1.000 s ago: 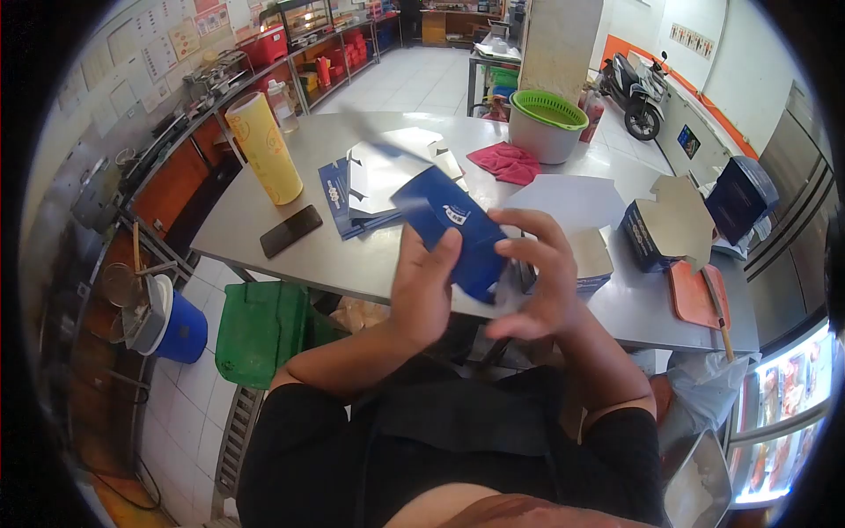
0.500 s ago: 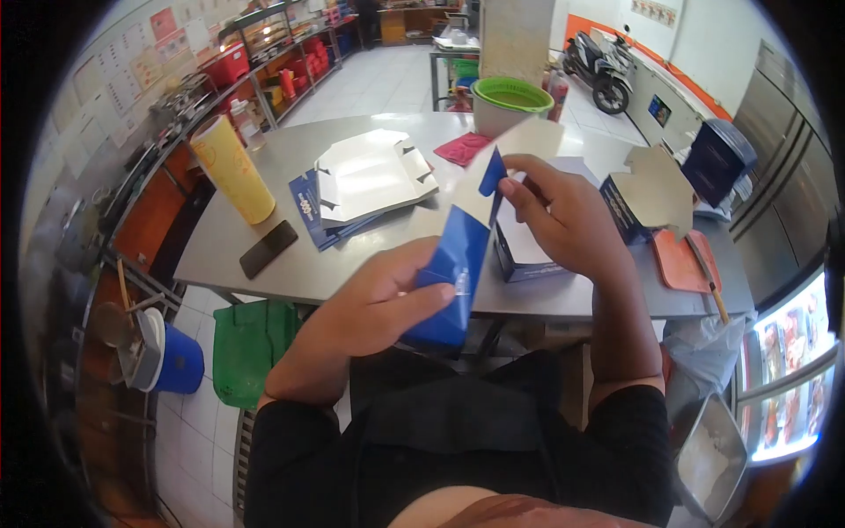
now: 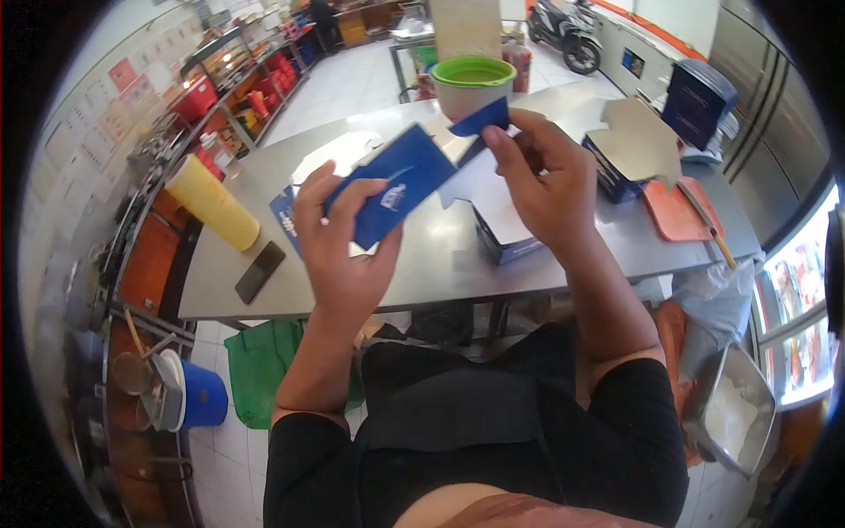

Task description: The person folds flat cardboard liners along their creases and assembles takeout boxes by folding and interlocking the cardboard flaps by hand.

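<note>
A blue cardboard box (image 3: 407,180) with a white printed logo is held in the air over the table's near part. My left hand (image 3: 348,251) grips its side, fingers over the printed face and thumb beneath. My right hand (image 3: 550,176) pinches a blue flap at the box's far right end between thumb and fingers. Below the right hand, a box with a white inside (image 3: 506,216) lies on the steel table. Behind the left hand, flat white and blue cardboard pieces (image 3: 330,154) are partly hidden.
On the table's left are a yellow roll (image 3: 214,202) and a phone (image 3: 260,273). A green-rimmed tub (image 3: 473,84) stands at the back. To the right are an open box (image 3: 629,145) and an orange cutting board (image 3: 673,211) with a knife (image 3: 704,220). A green bin (image 3: 264,374) stands below.
The blue box has risen and turned, so its printed face now shows broadly. My left hand has moved up with it. The right hand still pinches the flap, and the view has shifted.
</note>
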The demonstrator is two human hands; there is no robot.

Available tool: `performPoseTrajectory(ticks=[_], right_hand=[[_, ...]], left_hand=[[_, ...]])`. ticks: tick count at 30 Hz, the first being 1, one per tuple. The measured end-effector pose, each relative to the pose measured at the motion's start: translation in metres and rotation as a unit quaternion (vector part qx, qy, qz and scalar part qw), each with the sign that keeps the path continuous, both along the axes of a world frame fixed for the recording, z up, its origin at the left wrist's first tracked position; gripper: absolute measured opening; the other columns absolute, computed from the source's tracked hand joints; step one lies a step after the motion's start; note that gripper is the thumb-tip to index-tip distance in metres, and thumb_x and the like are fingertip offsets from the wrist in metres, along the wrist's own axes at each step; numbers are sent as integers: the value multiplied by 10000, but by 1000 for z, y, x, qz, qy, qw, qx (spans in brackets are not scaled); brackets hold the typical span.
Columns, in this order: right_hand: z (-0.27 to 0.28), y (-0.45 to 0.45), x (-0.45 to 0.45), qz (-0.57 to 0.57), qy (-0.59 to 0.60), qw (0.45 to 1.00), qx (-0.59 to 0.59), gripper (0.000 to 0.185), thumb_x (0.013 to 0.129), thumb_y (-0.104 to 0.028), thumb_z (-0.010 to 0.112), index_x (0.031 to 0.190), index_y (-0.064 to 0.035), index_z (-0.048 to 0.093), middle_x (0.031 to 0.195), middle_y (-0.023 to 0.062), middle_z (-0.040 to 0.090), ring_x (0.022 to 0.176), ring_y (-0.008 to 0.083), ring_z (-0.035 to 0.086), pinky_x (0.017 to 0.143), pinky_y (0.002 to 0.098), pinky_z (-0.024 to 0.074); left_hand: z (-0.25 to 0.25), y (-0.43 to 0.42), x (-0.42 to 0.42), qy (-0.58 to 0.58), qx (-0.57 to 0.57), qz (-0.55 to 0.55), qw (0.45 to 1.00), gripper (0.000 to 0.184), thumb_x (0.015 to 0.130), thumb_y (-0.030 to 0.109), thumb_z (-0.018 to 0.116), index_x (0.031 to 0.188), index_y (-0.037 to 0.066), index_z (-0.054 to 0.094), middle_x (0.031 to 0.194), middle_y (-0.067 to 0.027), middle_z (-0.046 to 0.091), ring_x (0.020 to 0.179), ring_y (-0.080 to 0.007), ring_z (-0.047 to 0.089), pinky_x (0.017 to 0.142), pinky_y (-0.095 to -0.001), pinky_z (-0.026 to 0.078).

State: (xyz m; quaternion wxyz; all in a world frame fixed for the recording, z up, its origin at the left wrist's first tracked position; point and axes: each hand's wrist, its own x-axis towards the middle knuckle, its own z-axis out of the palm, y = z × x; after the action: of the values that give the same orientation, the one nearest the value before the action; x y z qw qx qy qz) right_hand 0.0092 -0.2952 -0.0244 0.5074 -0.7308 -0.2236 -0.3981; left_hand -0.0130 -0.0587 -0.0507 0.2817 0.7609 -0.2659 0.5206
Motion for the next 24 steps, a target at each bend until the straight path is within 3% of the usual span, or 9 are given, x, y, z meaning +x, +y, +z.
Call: performPoseTrajectory(ticks=[1,4,9,12,15,18,21,22,24], right_hand=[[-1,2,1,12,12,1000,5,261,999,-202,759,1190,-29,722,762,87,747,622,101,673,575,256,502],[-4,6,-4,-18,33,999,-32,259,998,-210,761,1183,-33,724,741,88,743,612,102,683,560,253,496],[-11,18,-6,-84,-46,991,-93,243,988,-266,763,1156,-93,737,727,76,724,577,188,697,546,292,512],[-16,19,1,-90,-84,988,-89,189,990,-219,744,1138,-100,739,755,85,731,601,229,707,558,330,527],[-20,16,4,-44,-116,982,-143,154,983,-174,726,1120,-104,738,785,100,734,635,280,710,570,376,532],[-19,24,-4,-40,-99,981,-161,146,971,-130,712,1113,-105,738,807,107,742,669,311,717,576,405,531],[-23,21,-3,-5,-12,997,-80,129,1050,-171,638,1111,-72,692,732,96,672,612,215,644,582,339,492],[-23,18,-2,15,33,998,-43,155,1076,-194,611,1114,-59,678,709,86,650,596,184,618,583,320,478],[-27,4,2,131,112,983,58,272,1120,-282,532,1117,-38,650,690,42,580,606,125,542,595,282,435]], left_hand=[[1,-1,0,15,-4,-16,1000,458,685,9,864,1109,131,741,1239,-154,573,1333,-438,528,1127,-553,412],[6,-3,-2,-9,63,9,998,489,672,-52,851,1109,130,732,1299,-156,577,1400,-443,490,1084,-502,458],[6,-12,2,-25,88,7,996,376,754,-10,815,1056,209,769,1301,-88,573,1408,-443,465,1188,-713,300],[5,-13,7,-47,104,0,993,326,765,32,838,1033,209,781,1318,-84,579,1408,-437,472,1186,-714,306],[1,-13,14,-68,145,-22,987,443,691,-36,828,1057,208,785,1353,-108,565,1447,-442,439,1219,-628,307],[0,-10,16,-65,174,-14,982,450,711,-35,832,1082,216,797,1435,-121,529,1463,-450,419,1227,-610,301],[-6,-12,20,-117,105,20,987,431,726,-4,854,1093,216,807,1528,-152,465,1492,-448,379,1231,-590,296],[-11,-6,18,-75,61,9,995,713,759,109,905,1407,290,667,1633,-167,314,1529,-439,326,1232,-627,253],[-23,-9,24,46,-215,-200,955,1097,749,178,948,1645,230,317,1673,-167,228,1545,-424,290,1237,-599,252]])
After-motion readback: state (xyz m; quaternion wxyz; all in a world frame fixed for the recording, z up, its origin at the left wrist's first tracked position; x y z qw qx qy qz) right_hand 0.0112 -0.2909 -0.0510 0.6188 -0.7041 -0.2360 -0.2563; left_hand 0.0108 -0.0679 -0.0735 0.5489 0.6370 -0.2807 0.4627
